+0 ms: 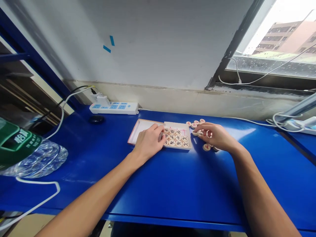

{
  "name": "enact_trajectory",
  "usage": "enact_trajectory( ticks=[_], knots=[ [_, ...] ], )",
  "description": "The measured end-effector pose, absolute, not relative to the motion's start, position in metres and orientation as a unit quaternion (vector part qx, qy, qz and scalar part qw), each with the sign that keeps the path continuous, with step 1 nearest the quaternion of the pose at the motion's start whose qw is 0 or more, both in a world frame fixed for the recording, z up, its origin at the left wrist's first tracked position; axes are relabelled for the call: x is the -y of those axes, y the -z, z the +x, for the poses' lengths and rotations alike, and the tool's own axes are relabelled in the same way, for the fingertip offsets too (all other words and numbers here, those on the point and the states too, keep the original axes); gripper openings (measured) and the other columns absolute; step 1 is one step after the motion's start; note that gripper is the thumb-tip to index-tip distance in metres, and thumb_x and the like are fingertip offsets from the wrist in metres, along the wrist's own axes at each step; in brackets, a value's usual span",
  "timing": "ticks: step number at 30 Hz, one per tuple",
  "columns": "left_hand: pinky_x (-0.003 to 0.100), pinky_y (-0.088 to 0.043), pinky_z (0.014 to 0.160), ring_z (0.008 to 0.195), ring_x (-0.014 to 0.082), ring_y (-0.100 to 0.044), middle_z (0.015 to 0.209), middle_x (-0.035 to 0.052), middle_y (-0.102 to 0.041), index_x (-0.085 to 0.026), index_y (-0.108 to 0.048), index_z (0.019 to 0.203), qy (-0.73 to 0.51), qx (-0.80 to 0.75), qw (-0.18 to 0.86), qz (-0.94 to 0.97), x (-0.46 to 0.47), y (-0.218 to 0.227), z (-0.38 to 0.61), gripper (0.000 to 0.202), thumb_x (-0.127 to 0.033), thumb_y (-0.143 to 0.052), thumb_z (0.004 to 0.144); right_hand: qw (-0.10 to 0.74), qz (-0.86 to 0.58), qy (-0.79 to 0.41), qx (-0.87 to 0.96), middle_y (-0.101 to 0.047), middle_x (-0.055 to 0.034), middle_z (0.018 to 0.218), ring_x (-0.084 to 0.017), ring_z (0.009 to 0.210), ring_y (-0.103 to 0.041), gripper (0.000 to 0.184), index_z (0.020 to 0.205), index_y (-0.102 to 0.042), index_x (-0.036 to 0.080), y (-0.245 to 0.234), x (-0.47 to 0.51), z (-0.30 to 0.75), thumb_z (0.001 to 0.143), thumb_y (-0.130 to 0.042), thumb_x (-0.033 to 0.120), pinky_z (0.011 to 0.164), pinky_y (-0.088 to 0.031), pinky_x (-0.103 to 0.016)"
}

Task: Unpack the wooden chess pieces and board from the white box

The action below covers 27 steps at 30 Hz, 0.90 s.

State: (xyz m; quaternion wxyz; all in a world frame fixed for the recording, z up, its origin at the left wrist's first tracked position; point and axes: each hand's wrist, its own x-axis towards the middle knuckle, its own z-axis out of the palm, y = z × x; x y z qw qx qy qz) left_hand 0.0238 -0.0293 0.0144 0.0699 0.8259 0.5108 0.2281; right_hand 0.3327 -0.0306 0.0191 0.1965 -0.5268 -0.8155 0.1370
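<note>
A shallow white box [190, 136] lies on the blue table, holding rows of round Chinese chess pieces [178, 137] with dark characters. Its bare inner bottom, marked with red lines, shows at the upper right. My left hand [151, 138] grips the box's left wall with thumb and fingers, over the edge of the open lid [140, 128]. To the right of the box, my right hand [217, 135] reaches over loose pieces, its fingers bent round a chess piece [209, 134]. A red-marked piece [206, 147] lies below that hand; several red-marked pieces [194, 125] lie behind it.
A white power strip [128, 108] with a plugged adapter and a black mouse [96, 119] sit at the back left. A large green-labelled water bottle [46, 158] stands at the left, near a white cable [39, 205]. Wall and window bound the back.
</note>
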Motion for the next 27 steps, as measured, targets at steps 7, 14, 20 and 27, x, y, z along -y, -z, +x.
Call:
enact_trajectory(
  ticks=[7,14,20,27],
  knots=[
    [0.029,-0.038,0.057,0.065,0.0153,-0.058,0.094,0.0036,-0.067,-0.021,-0.067,0.097,-0.223,-0.513,0.064,0.827,0.029,-0.013,0.025,0.009,-0.023,-0.06,0.092,0.229,-0.534,-0.117,0.806,-0.076,-0.0069,0.11,-0.024,0.095,-0.071,0.02,0.099,-0.08,0.026,-0.013,0.029,0.329,0.089,-0.062,0.027,0.084,-0.057,-0.039],
    [0.03,-0.038,0.059,0.065,0.0151,-0.057,0.094,0.0034,-0.067,-0.021,-0.068,0.096,-0.227,-0.511,0.072,0.826,0.028,-0.012,0.024,0.009,-0.022,-0.06,0.092,0.244,-0.538,-0.083,0.803,-0.074,-0.0064,0.099,-0.025,0.094,-0.069,0.014,0.087,-0.075,0.025,-0.009,0.029,0.322,0.089,-0.067,0.037,0.089,-0.054,-0.042],
    [0.03,-0.042,0.061,0.066,0.0149,-0.057,0.095,0.0041,-0.066,-0.02,-0.068,0.098,-0.235,-0.508,0.093,0.823,0.028,-0.012,0.025,0.01,-0.02,-0.061,0.091,0.242,-0.55,-0.067,0.797,-0.069,-0.0083,0.097,-0.023,0.086,-0.065,0.015,0.096,-0.074,0.023,-0.01,0.028,0.31,0.085,-0.065,0.029,0.076,-0.052,-0.037],
    [0.029,-0.046,0.065,0.068,0.0147,-0.057,0.089,0.0038,-0.065,-0.019,-0.066,0.097,-0.259,-0.49,0.127,0.823,0.026,-0.009,0.025,0.01,-0.015,-0.059,0.09,0.245,-0.49,-0.054,0.835,-0.076,-0.0073,0.106,-0.029,0.103,-0.063,0.022,0.107,-0.076,0.025,-0.012,0.024,0.275,0.09,-0.064,0.031,0.091,-0.05,-0.044]
  ],
)
